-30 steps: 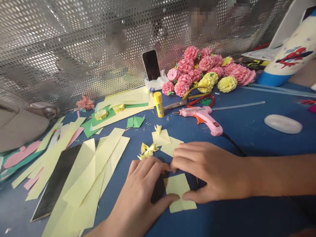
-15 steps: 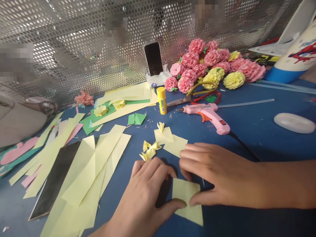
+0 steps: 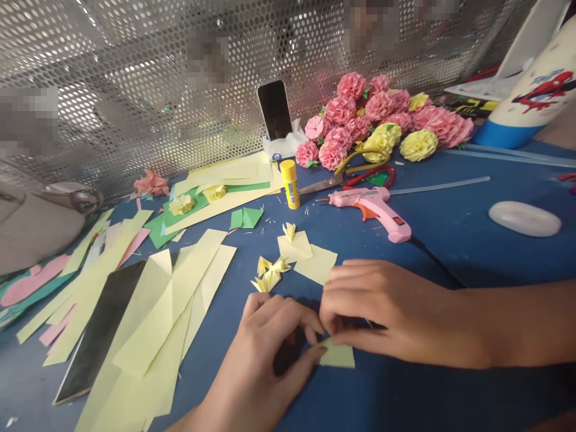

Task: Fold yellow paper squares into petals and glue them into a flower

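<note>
On my view, both hands pinch the paper (image 3: 340, 356) low at five o'clock: my left hand (image 3: 270, 339) by its left corner, my right hand (image 3: 382, 306) along its far edge, fingers curled. From the paper, strips (image 3: 157, 327) lie at nine, glue stick (image 3: 290, 185) at eleven, glue gun (image 3: 375, 207) at one.

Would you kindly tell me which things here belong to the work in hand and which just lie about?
Likely part of it:
yellow paper being handled
folded yellow pieces
two loose yellow squares
yellow paper strips

Likely just lying about:
phone
white oval object
beige bag
</note>
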A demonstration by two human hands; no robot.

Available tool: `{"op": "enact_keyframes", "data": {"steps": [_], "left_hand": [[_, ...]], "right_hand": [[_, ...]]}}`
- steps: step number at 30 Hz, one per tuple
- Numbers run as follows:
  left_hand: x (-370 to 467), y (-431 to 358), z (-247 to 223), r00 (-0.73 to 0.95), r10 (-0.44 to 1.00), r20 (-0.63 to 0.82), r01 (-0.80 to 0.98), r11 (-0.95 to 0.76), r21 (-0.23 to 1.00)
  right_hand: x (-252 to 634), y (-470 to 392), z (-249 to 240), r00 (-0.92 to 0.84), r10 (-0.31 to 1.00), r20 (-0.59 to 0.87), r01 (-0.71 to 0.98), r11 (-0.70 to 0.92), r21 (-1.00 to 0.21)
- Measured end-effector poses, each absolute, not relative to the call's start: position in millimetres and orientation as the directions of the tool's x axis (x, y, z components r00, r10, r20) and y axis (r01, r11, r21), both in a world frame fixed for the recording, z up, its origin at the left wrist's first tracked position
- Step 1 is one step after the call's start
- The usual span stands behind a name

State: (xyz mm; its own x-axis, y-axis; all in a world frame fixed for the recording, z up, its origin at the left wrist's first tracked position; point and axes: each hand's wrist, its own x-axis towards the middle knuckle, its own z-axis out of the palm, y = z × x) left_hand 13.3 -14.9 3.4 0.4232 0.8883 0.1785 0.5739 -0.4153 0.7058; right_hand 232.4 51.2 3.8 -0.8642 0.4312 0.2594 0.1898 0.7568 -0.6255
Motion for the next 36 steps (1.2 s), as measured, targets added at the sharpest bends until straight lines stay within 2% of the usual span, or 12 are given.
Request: {"op": "enact_keyframes", "data": {"steps": [3,5,7,10,16,21,25,28,33,36], "left_hand": [[10.9,-12.0,3.0,0.382,0.907,0.180,0.596,-0.390,0.701],[8.5,-9.9,1.4,0.383,0.903,0.194,0.585,-0.400,0.706],[6.0,-8.0,-0.8,0.405,0.882,0.240,0.568,-0.448,0.691],[2.9,-5.4,-2.5,0.464,0.827,0.318,0.572,-0.554,0.604],[-1.5,-1.9,-2.1,0.593,0.723,0.354,0.554,-0.685,0.473],[-4.2,-8.5,-10.3,0.650,0.568,0.504,0.554,-0.809,0.198],[-5.3,-11.9,-14.8,0.669,0.516,0.535,0.569,-0.819,0.078],[-5.1,-9.7,-13.8,0.654,0.523,0.547,0.560,-0.820,0.114],[-0.8,-2.8,-4.6,0.569,0.699,0.434,0.574,-0.715,0.400],[3.3,0.1,-0.2,0.484,0.797,0.361,0.630,-0.604,0.488]], "right_hand": [[233.2,59.1,4.5,-0.848,0.367,0.383,0.163,0.867,-0.471],[233.7,62.7,2.9,-0.855,0.315,0.411,0.148,0.909,-0.389],[233.9,64.7,-0.6,-0.859,0.281,0.428,0.136,0.931,-0.338],[234.1,65.7,-6.3,-0.864,0.250,0.437,0.133,0.951,-0.280],[237.0,67.5,-7.4,-0.875,0.136,0.464,0.064,0.984,-0.168],[239.1,70.3,-6.5,-0.857,-0.095,0.507,-0.109,0.994,0.001],[240.2,71.7,-5.8,-0.865,-0.135,0.484,-0.143,0.990,0.021],[240.5,71.7,-6.0,-0.867,-0.087,0.491,-0.109,0.994,-0.016],[237.3,72.4,-9.7,-0.874,0.151,0.463,0.050,0.973,-0.224],[233.0,72.7,-11.3,-0.875,0.246,0.418,0.114,0.942,-0.317]]}}
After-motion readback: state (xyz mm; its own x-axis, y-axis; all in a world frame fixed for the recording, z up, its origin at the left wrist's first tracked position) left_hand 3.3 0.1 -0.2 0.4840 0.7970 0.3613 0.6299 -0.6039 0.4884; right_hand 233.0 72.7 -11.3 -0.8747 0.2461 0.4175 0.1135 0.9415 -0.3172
